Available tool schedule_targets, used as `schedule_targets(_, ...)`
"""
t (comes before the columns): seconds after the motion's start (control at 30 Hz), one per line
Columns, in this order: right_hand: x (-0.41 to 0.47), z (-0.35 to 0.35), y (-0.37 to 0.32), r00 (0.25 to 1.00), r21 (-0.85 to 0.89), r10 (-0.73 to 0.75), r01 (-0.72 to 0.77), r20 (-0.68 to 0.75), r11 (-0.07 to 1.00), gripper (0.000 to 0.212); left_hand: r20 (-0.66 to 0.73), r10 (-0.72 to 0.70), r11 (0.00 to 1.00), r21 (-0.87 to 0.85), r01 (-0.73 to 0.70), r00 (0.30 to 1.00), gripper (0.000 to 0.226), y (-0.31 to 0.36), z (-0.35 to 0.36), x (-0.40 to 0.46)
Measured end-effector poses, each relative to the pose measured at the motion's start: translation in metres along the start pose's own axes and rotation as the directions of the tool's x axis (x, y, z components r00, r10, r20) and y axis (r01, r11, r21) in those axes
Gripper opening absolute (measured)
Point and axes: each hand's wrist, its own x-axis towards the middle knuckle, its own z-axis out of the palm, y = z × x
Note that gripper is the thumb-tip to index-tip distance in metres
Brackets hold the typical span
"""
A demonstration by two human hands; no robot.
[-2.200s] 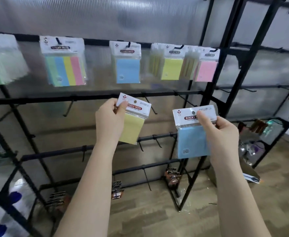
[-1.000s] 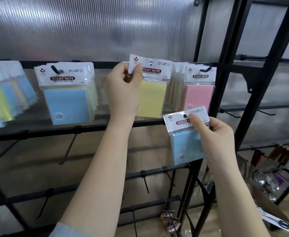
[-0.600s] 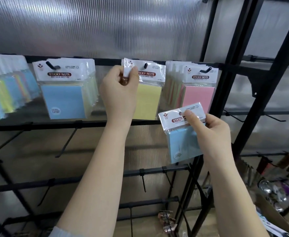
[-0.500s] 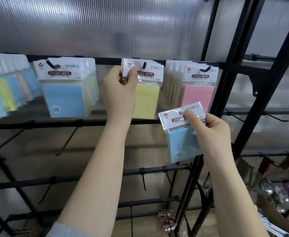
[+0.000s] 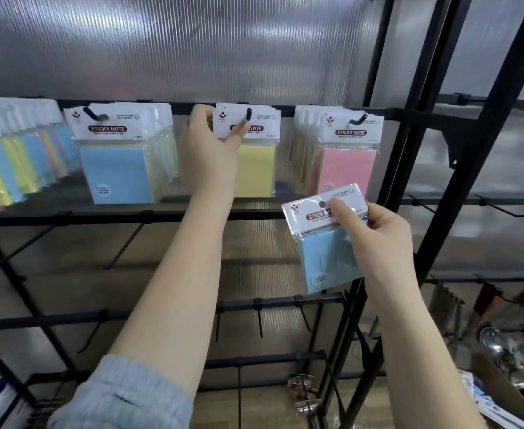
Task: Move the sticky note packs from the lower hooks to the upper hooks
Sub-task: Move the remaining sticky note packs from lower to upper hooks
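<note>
Blue pack [image 5: 329, 258] in right hand [image 5: 375, 239].

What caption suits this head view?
Left hand hangs yellow pack on upper hook; right hand holds blue pack.

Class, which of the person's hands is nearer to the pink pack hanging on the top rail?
Right. The right hand, holding a blue pack, is just below the pink pack. The left hand is farther left, at the yellow pack.
</note>
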Motion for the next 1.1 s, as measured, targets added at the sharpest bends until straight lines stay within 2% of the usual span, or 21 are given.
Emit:
schedule_targets(0.13,-0.006,-0.006,0.002,1.000,0.010,0.002,-0.002,0.026,1.000,0.015,-0.011,-0.057,0.998,0.040,0.057,0.998,0.034,0.000,-0.010,-0.013)
schedule_targets(0.4,-0.021,-0.009,0.011,0.995,-0.024,0.033,-0.031,0.090,0.999,0.016,-0.002,-0.131,0.978,0.162,0.130,0.991,0.011,-0.012,-0.052,-0.046)
schedule_targets(0.67,-0.040,0.023,0.007,0.992,0.000,0.020,-0.020,0.125,1.000,0.018,0.003,-0.208,0.946,0.255,0.200,0.978,0.014,-0.036,-0.105,-0.055)
schedule_targets(0.83,-0.057,0.066,0.006,0.996,0.011,0.014,-0.015,0.089,1.000,0.021,0.011,-0.236,0.928,0.300,0.222,0.972,0.018,-0.066,-0.147,-0.043)
schedule_targets(0.97,-0.077,0.110,0.009,1.000,0.047,0.018,-0.019,0.012,0.999,0.022,0.118,-0.264,0.884,0.428,0.190,0.957,0.018,-0.100,-0.185,-0.022)
schedule_targets(1.1,-0.097,0.159,0.005,0.999,0.086,0.014,-0.010,-0.052,0.996,0.023,0.278,-0.321,0.815,0.568,0.114,0.905,0.021,-0.131,-0.224,0.002)
